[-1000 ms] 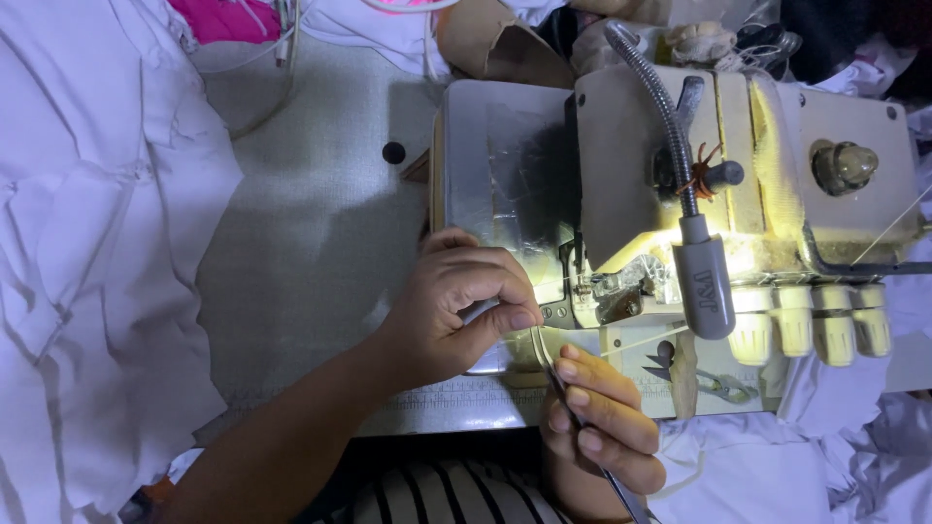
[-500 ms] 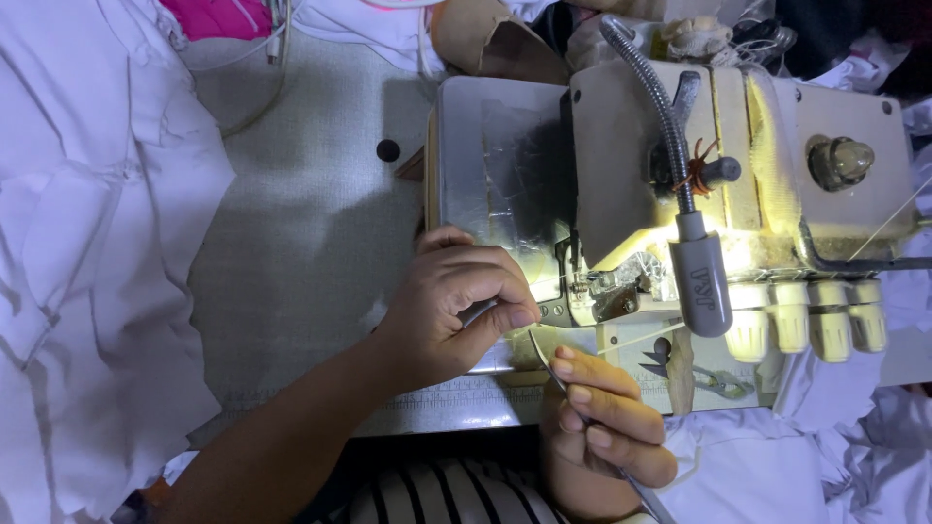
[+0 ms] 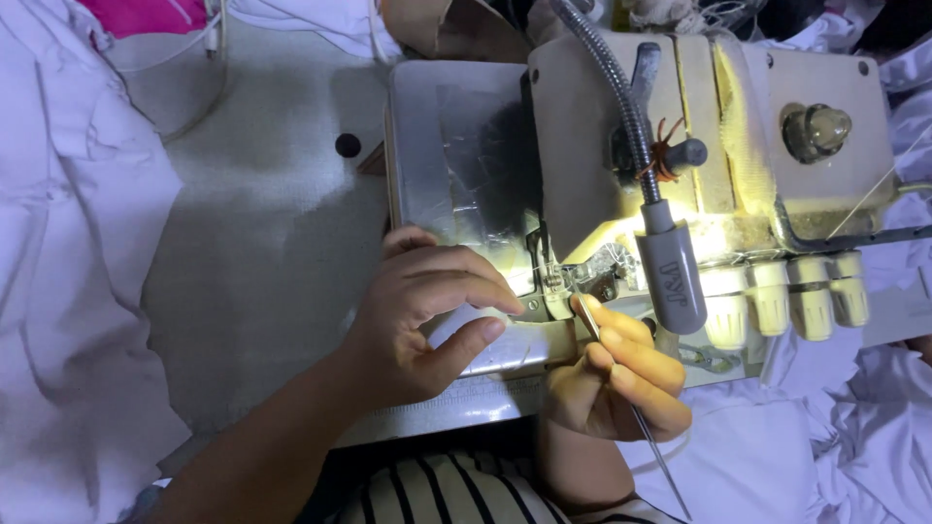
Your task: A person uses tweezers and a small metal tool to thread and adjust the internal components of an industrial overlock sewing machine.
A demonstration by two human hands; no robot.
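Right hand (image 3: 612,378) pinches slim tweezers (image 3: 621,393), tips at the overlock machine (image 3: 680,175) needle area; your left hand (image 3: 427,325), curled and empty, rests beside. Threading appears underway; steady tips needed next.

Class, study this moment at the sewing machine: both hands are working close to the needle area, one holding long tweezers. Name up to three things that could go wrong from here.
1. The left hand has fingertips right beside the needle area; if the machine ran, they could be caught.
2. The right hand holds thin tweezers at the mechanism; a slip might bend a part or lose the thread.
3. White fabric is heaped around the machine and could perhaps be drawn in.
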